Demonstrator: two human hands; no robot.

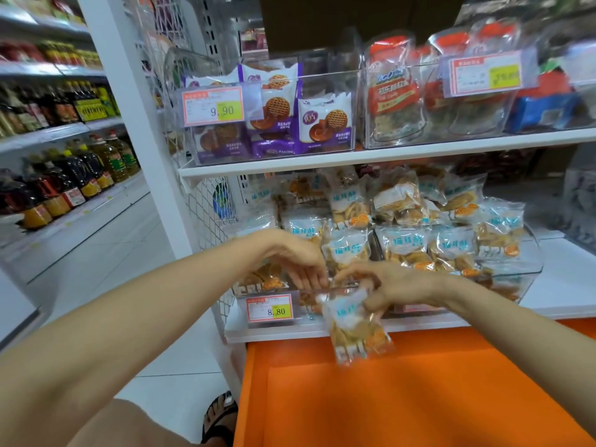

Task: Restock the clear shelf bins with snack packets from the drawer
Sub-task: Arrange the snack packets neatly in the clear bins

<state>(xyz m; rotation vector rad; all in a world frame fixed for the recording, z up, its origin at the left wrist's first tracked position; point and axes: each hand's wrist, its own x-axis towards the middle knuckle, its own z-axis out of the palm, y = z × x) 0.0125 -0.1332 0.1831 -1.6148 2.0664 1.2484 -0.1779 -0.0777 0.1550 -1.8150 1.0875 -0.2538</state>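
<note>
My right hand (387, 285) grips the top of a clear snack packet (354, 330) with blue print and golden snacks, which hangs in front of the lower shelf edge above the orange drawer (403, 398). My left hand (300, 259) reaches over the front rim of the clear shelf bin (509, 269), fingers curled down among the packets; whether it holds one is hidden. The bin is piled with several matching packets (451, 246). An 8.80 price tag (269, 309) is fixed on the bin's front.
The upper shelf (354, 156) holds clear bins of purple waffle-biscuit packets (277, 111) and red-labelled snack bags (393, 91). To the left, an aisle shelf holds oil bottles (64, 182). A sandalled foot (219, 417) stands on the white floor by the drawer.
</note>
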